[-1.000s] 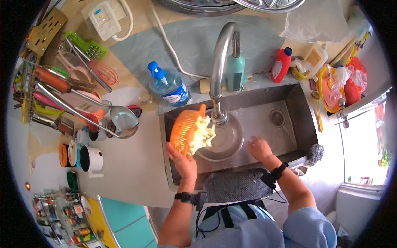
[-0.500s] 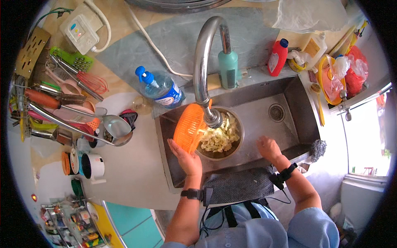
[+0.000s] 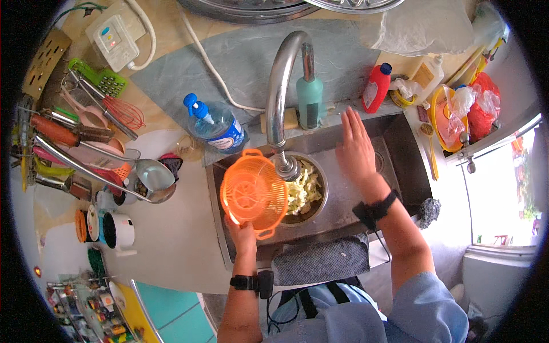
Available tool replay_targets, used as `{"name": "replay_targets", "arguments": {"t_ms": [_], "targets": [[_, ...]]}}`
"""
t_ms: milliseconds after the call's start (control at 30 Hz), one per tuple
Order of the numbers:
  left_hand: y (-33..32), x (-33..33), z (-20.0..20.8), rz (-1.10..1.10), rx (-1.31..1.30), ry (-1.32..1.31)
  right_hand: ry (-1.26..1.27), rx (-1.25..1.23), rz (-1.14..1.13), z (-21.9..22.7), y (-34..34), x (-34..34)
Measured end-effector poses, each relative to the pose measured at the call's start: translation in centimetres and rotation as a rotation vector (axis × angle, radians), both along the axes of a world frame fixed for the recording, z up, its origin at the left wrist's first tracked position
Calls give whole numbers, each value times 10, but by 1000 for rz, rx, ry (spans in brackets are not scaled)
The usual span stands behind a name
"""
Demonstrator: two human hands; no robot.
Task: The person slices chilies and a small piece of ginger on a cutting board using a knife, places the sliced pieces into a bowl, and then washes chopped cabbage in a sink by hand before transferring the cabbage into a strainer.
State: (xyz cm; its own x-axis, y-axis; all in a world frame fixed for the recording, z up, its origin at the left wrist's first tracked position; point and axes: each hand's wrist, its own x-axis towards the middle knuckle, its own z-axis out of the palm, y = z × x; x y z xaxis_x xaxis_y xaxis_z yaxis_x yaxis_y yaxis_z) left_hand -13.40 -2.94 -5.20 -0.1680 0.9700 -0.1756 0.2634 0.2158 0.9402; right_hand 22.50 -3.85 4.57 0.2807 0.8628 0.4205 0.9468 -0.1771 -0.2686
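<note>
My left hand (image 3: 242, 231) grips the near edge of an orange plastic colander (image 3: 251, 191) with side handles, holding it over the left end of the steel sink (image 3: 372, 214). No food shows inside the colander. Beside it, partly under the faucet head (image 3: 287, 166), a round metal bowl (image 3: 325, 197) in the sink holds cut pale green and white vegetable pieces (image 3: 306, 194). My right hand (image 3: 359, 146) is held flat over the sink, fingers stretched out and holding nothing. It is right of the faucet, near the drain.
The tall curved faucet (image 3: 276, 86) rises between my hands. Behind the sink stand a blue-capped water bottle (image 3: 220, 128), a green bottle (image 3: 310, 103) and a red bottle (image 3: 376, 88). Ladles and other utensils (image 3: 86, 137) crowd the left. A dark cloth (image 3: 323, 260) lies over the sink's front edge.
The colander has turned from tilted over the bowl to showing its inside, and has moved left with my left hand. My right hand has moved up and away, its fingers straightening from a curl.
</note>
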Motion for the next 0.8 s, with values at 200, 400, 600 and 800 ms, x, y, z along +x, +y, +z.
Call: {"name": "replay_targets", "arguments": {"t_ms": [200,400,600,800], "targets": [[-31,11,2,-10,-362,-447,-81,-169,51,-49,22,2],[-34,19,24,-56,-535,-571,-21,-135,84,-71,-3,-9],[-35,24,31,-74,-605,-565,2105,-199,-122,-60,1,-86],[-40,25,41,-114,-586,-560,2511,-255,-7,-70,26,-119]]}}
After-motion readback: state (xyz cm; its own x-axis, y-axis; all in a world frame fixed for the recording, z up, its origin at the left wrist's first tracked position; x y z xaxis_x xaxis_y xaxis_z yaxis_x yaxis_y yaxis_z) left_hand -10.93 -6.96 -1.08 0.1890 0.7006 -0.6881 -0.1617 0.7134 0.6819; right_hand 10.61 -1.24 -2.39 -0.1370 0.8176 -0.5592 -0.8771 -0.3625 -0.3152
